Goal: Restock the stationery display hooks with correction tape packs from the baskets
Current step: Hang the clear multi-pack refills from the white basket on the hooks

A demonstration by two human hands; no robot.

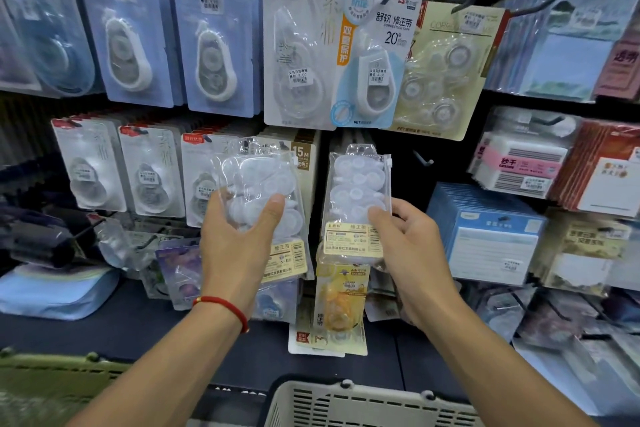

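My left hand grips a stack of clear correction tape packs with cream labels, held up in front of the middle row of the display. My right hand pinches a single clear correction tape pack by its lower right side, upright, its hang hole at the top. This pack is level with a bare black hook just to its right. A pale plastic basket sits at the bottom, below both arms.
Carded correction tapes hang in rows above and to the left. Sticky note and paper packs fill the right side. A yellow tape pack hangs below my right hand. An olive crate edge is at lower left.
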